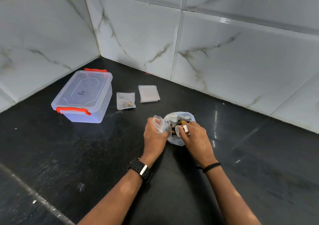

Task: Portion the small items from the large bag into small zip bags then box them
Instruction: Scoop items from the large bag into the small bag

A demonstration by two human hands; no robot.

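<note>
— Two hands at work on the black counter (86, 155). What has the left hand (154, 137) got?

— It grips a small empty zip bag (159, 124), fingers curled round it, mouth up, just beside the big bag (179, 138).

— And the right hand (195, 136)?

— It sits over the big bag's open mouth and pinches a small white piece (185, 128) between fingertips. Dark and orange bits (180, 122) show inside the bag, under the hand.

— Where's the box (82, 97)?

— Well to the left, near the tiled corner, clear plastic with red clips, lid on. It stands apart from both hands.

— Any filled bags?

— One small bag (125, 100) lies flat just right of the box, with a few dark and tan pieces at its bottom. Right of that lies a flat stack of empties (149, 93), close to the wall (224, 52). How many are in the stack, I cannot tell.

— Anything on the wrists?

— A black watch (140, 169) on the left, a thin black band (211, 167) on the right.
</note>
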